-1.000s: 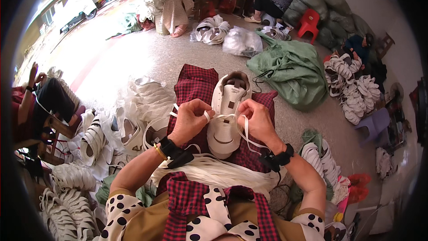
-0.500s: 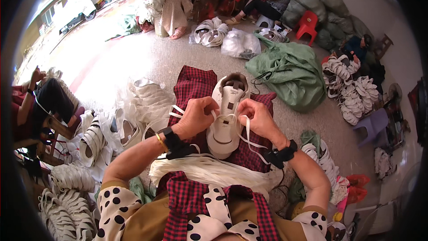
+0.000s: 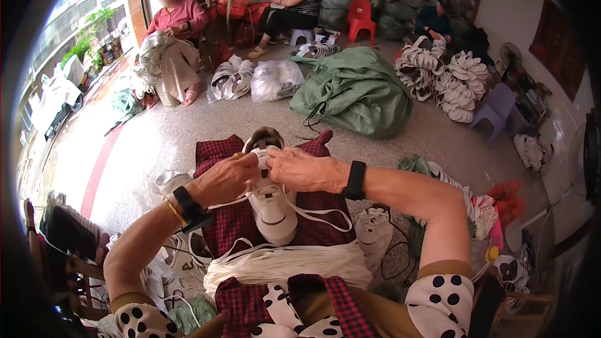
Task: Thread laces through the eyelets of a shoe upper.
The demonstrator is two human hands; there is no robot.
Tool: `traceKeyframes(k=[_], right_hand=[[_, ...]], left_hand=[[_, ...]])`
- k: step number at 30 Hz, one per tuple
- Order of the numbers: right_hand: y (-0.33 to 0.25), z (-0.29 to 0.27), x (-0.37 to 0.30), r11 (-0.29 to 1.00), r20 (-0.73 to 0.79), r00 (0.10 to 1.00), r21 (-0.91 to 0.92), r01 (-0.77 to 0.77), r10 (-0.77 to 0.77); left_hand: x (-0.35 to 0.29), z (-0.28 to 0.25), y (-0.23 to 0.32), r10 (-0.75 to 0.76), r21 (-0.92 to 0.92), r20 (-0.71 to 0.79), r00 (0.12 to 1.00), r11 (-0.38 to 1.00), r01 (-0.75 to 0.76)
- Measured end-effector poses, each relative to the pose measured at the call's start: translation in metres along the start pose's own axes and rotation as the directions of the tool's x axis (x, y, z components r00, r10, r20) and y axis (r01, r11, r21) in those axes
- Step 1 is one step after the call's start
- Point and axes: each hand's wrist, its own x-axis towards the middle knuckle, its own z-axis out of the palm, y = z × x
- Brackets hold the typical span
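Observation:
A white sneaker (image 3: 275, 216) lies on the red-and-black checked cloth (image 3: 216, 225) over my lap, its toe toward me and its dark-lined opening away. My left hand (image 3: 228, 178) is closed at the left side of the shoe's pale tongue (image 3: 263, 158). From the right, my right hand (image 3: 300, 169) pinches the same tongue, its fingertips close to the left ones and partly hidden. Flat white shoelace (image 3: 325, 216) runs from the front of the shoe, its loose ends trailing to both sides. Just below the toe lies a thick bundle of cream laces (image 3: 288, 269).
A big green sack (image 3: 357, 97) lies ahead. White shoe uppers are piled at the right (image 3: 460, 84), with another white shoe (image 3: 374, 231) beside my lap. Several people sit working around the room. A red chair (image 3: 360, 20) and a purple chair (image 3: 494, 109) stand farther off.
Both hands have left the lace ends they held apart and come together farther up, at the tongue. The view has tilted up and turned right, showing more of the room.

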Motion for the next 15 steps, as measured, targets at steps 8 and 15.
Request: traceKeyframes(k=[8,15], right_hand=[[0.037,-0.026,0.005,0.905,0.229,0.972,0.421,-0.054,-0.049],[0.031,-0.032,0.029,0.883,0.336,0.936,0.401,-0.245,0.107]], left_hand=[[0.010,-0.018,0.000,0.075,-0.039,0.032,0.997,0.996,-0.074],[0.003,-0.013,0.004,-0.025,-0.105,0.064,0.998,0.994,0.032]])
